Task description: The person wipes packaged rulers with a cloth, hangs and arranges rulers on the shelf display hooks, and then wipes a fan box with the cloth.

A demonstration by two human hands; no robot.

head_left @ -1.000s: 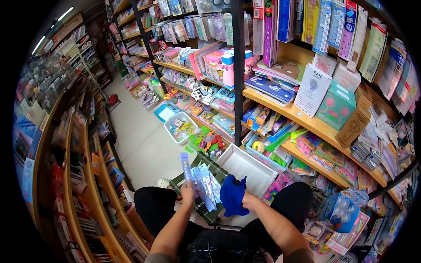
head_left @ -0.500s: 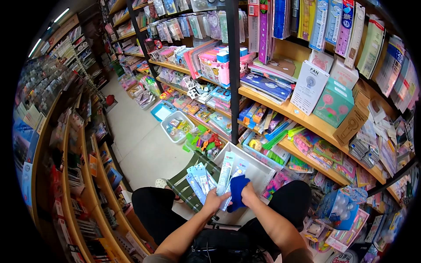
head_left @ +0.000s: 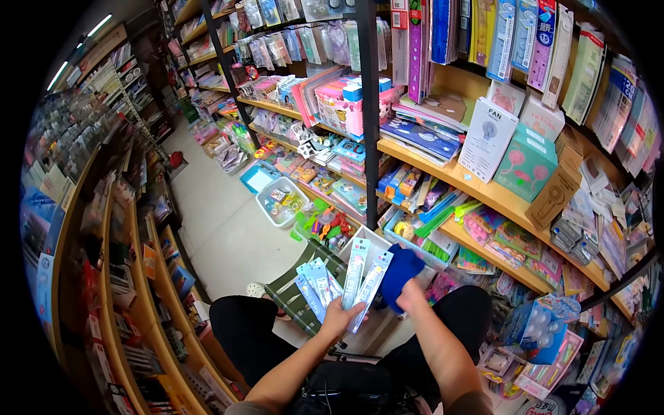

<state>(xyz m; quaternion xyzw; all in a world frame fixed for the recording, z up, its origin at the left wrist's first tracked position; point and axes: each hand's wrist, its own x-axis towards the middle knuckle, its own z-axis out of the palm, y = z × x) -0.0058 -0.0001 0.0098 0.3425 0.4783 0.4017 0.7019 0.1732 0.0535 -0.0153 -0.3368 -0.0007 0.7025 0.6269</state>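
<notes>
My left hand (head_left: 339, 318) is closed on two long, pale blue packaged rulers (head_left: 371, 282), fanned apart and tilted upward. In my right hand (head_left: 413, 296) is a bunched dark blue cloth (head_left: 401, 268), just right of the rulers and apart from them. Several similar blue packs (head_left: 317, 285) lie on a green striped folding stool (head_left: 288, 282), left of my left hand. Behind the cloth and rulers stands a white bin (head_left: 374, 237), mostly hidden by them.
Shelves (head_left: 443, 160) full of stationery rise ahead and to the right. Lower shelving (head_left: 155, 297) runs along the left. On the floor ahead are a white tub (head_left: 277, 220) of small items and colourful toys (head_left: 324, 220). Boxes (head_left: 536, 328) stand by my right knee.
My right hand has moved the blue cloth right and away from the rulers, over the bin. The two rulers in my left hand now show more fully, spread apart.
</notes>
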